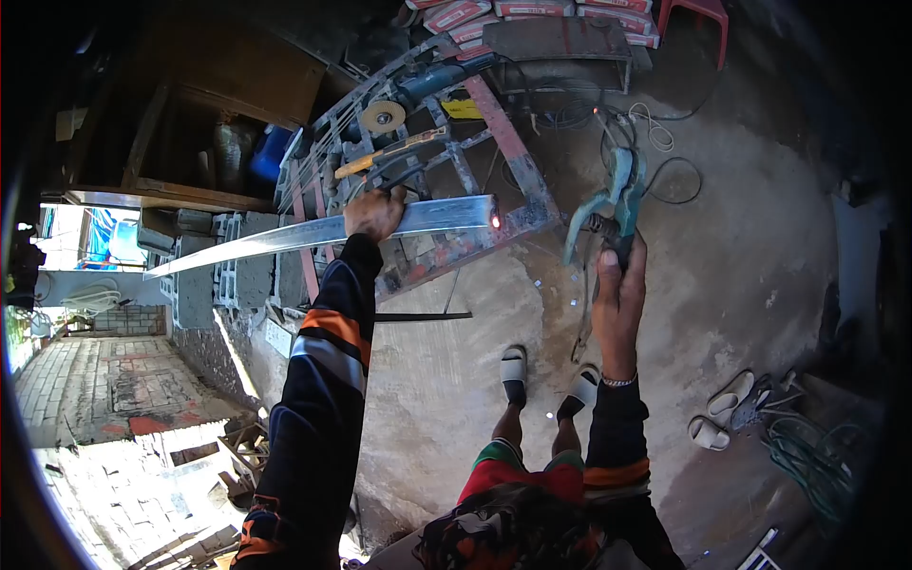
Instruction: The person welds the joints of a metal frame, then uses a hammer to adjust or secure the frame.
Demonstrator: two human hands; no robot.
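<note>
My left hand (pixel 374 213) is closed around a long, shiny rectangular metal tube (pixel 275 241), whose near end glows red at one corner. The tube lies across a metal frame worktable (pixel 499 119) and stretches far to the left. In my right hand (pixel 621 299) is a teal welding electrode holder (pixel 624 190), its jaws pointing up and away from the tube. A thin rod with a small glowing tip sticks out of those jaws. Just beyond my left hand, a tool with a yellow handle (pixel 356 165) rests on the frame.
An angle grinder (pixel 427 84) with a round disc (pixel 383 116) lies on the frame. Behind stand a low bench (pixel 556 43) and stacked bags (pixel 461 13). Cables (pixel 676 180) trail over the floor. Hollow blocks (pixel 195 285) are at left, slippers (pixel 727 399) and a green hose (pixel 807 456) at right.
</note>
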